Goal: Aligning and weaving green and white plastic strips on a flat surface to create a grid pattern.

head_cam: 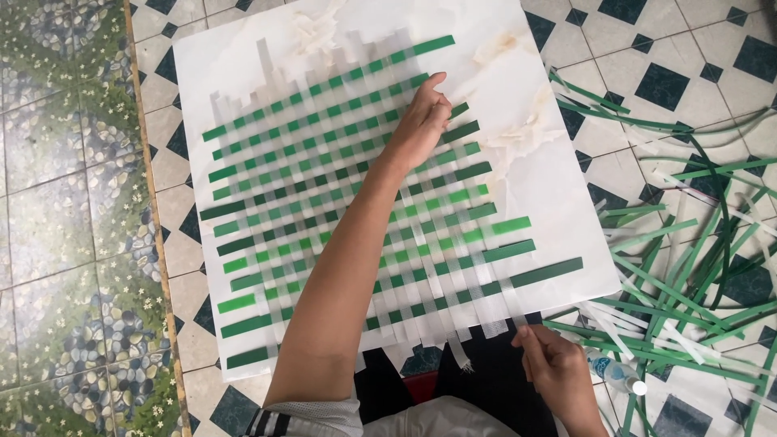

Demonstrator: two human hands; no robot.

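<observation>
A woven mat of green and translucent white strips point(324, 186) lies on a white marbled board point(518, 73) set on the tiled floor. My left hand point(422, 121) reaches across the weave and presses flat on its upper right part, fingers together near a green strip's end. My right hand point(554, 364) is at the board's near edge, pinching the lower end of a translucent white strip point(518, 311) at the right side of the weave.
A loose heap of green and white strips point(688, 275) lies on the floor to the right of the board. A small bottle with a white cap point(619, 374) lies beside my right hand. Pebble-patterned green tiles point(65, 202) run along the left.
</observation>
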